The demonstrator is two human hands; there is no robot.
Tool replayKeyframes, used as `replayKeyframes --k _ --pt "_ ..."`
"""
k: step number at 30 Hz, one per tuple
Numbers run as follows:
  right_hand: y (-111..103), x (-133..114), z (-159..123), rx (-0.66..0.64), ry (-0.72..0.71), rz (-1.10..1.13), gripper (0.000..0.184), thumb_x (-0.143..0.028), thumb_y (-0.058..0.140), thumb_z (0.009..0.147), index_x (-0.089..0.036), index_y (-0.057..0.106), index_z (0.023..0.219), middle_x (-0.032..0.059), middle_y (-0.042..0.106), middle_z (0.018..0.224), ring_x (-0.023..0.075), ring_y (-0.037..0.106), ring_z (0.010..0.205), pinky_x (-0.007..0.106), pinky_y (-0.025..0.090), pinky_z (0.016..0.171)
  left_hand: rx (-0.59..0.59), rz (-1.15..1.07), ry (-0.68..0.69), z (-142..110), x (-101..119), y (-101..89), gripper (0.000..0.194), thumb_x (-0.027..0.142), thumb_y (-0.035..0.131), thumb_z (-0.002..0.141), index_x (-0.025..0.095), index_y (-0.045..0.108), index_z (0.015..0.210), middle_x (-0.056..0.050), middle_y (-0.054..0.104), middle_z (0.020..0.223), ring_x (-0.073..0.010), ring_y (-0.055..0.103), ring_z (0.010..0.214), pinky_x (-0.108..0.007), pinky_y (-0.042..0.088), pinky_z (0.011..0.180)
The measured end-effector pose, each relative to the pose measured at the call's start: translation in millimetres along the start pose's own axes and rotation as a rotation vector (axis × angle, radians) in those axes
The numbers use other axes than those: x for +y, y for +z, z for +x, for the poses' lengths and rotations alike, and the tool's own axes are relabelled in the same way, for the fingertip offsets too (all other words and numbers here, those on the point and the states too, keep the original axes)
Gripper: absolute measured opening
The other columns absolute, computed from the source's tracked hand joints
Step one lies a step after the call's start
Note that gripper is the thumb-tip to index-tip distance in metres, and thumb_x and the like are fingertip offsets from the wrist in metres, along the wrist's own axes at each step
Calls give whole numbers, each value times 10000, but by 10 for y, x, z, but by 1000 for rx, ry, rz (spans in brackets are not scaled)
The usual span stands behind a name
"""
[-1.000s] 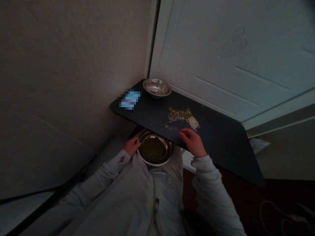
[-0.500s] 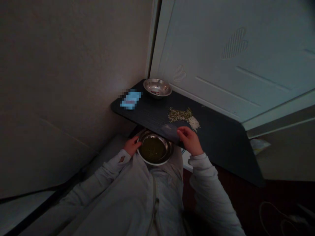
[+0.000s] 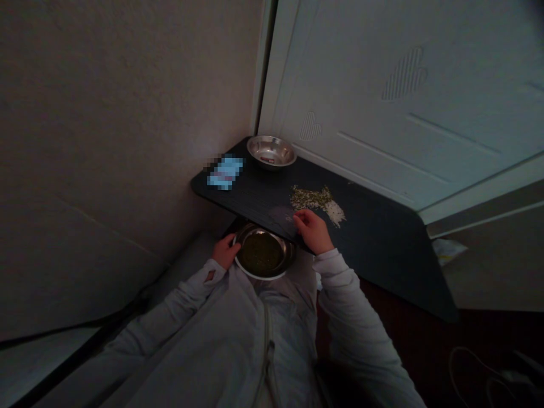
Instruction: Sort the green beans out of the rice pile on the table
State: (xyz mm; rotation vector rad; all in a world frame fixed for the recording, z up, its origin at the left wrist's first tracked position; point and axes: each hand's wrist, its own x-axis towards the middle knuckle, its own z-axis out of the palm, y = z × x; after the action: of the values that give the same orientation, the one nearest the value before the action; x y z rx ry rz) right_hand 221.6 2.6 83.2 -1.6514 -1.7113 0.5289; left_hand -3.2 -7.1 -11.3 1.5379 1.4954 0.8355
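Dim corner here, a white door (image 3: 361, 85) embossed with striped hearts standing behind a dark, round-cornered worktop (image 3: 382, 243). Down at the lap, a round, shiny metal bowl (image 3: 266, 278) of dark green contents sits partly under the worktop's near edge, and the left hand (image 3: 224, 252) has its grip closed on the rim, thumb inside. Over on the worktop, the right hand (image 3: 314, 231) pinches its fingertips together, grip nearly closed on what looks like a thin, see-through sheet (image 3: 280, 214), faint and blurred. Just beyond lie scattered green-and-pale grains (image 3: 311, 198), running into a small white heap (image 3: 335, 212). Further back, a second shiny metal bowl (image 3: 274, 148) stands beside a pixelated, bright blue rectangle (image 3: 225, 173).
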Motion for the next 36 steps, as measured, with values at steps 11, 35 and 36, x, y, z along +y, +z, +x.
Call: replayKeyframes --k 11,35,36 --pt "-68 -7 -21 -104 11 228 229 -356 468 657 -178 540 782 -20 489 588 87 427 517 216 347 490 7 -39 -8 6 -30 -15 311 270 395 606 145 538 852 12 579 755 -133 511 727 -225 382 680" --pt "-41 203 58 221 12 116 278 -374 401 696 -159 547 794 22 562 688 122 482 623 250 378 620 -26 56 -17 8 63 28 367 295 397 610 159 533 923 7 580 834 -140 499 767 -226 373 707" --pt "-34 195 58 211 1 136 279 -376 403 696 -160 547 799 22 564 699 121 483 628 248 378 623 -31 55 -9 7 68 30 366 296 397 609 158 535 919 9 582 825 -138 500 757 -224 376 700"
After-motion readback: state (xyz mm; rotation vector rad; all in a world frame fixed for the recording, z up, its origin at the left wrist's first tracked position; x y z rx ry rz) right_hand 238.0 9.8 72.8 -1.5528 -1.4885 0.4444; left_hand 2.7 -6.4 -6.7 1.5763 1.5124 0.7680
